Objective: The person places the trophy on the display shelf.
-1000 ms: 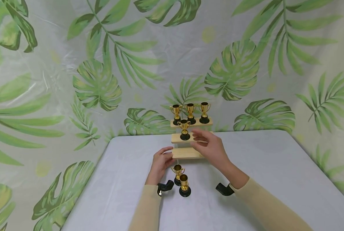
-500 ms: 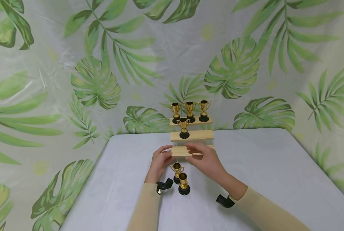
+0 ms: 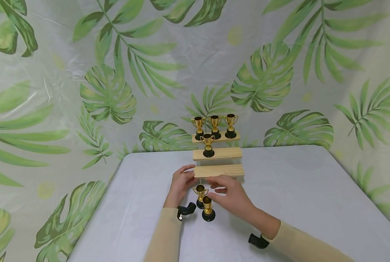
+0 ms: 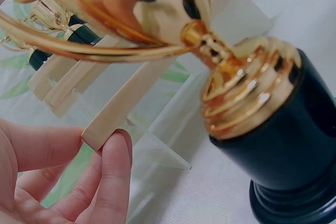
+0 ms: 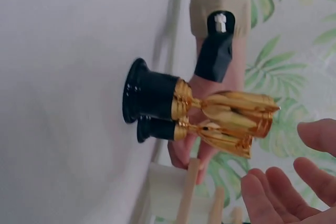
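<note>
In the head view, a stepped wooden display shelf [image 3: 219,170] has three boards. My left hand [image 3: 180,183] pinches the left end of its lowest board, thumb and finger plain in the left wrist view [image 4: 113,174]. Two small gold trophy cups on black bases stand upright on the table below: a front trophy [image 3: 208,211] and a rear trophy [image 3: 200,193]. My right hand [image 3: 232,194], fingers apart and holding nothing, hovers just right of their rims. In the right wrist view its fingertips [image 5: 254,190] are short of the cups.
A single trophy [image 3: 208,145] stands on the left of the middle board. Three trophies [image 3: 215,126] line the top board. The white-covered table [image 3: 296,189] reaches back to a leaf-patterned curtain [image 3: 181,72].
My right hand has come down and toward me, from beside the middle board, past the lowest board, to the two table trophies. The left hand keeps its hold on the shelf.
</note>
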Available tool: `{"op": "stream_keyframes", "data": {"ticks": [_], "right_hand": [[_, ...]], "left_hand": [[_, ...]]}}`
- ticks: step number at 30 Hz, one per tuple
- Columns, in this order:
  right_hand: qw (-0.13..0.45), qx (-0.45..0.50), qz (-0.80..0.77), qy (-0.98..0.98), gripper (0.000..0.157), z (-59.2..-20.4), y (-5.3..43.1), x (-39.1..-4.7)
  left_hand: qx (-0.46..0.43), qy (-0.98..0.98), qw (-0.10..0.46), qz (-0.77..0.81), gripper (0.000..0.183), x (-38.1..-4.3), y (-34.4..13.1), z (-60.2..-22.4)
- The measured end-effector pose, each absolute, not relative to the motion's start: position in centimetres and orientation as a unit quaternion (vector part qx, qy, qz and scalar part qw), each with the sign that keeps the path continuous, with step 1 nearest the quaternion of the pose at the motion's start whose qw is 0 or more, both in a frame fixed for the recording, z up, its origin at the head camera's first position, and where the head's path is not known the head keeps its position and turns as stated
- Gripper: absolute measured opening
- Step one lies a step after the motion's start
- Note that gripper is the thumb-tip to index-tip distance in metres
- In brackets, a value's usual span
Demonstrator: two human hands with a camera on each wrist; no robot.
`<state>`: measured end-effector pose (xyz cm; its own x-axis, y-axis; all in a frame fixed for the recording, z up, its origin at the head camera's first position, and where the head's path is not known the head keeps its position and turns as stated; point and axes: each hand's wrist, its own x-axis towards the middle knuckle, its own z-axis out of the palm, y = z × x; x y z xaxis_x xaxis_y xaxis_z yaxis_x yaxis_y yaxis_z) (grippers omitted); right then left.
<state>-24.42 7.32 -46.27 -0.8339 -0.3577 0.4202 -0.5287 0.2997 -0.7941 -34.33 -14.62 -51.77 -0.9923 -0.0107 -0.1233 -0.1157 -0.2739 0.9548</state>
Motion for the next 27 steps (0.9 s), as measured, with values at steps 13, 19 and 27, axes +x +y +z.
{"op": "stream_keyframes", "data": {"ticks": [13,19,27], "right_hand": [[0.068,0.287,0.518,-0.803,0.040,-47.7,6.5,-22.8],[0.069,0.277,0.518,-0.806,0.036,-48.0,6.3,-22.6],[0.075,0.271,0.522,-0.805,0.034,-48.9,6.0,-22.6]], "left_hand": [[-0.060,0.599,0.027,0.798,0.043,-34.4,-14.6,-51.8],[-0.060,0.600,0.027,0.797,0.041,-34.3,-14.5,-51.6],[-0.060,0.599,0.026,0.798,0.039,-34.4,-14.5,-51.7]]}}
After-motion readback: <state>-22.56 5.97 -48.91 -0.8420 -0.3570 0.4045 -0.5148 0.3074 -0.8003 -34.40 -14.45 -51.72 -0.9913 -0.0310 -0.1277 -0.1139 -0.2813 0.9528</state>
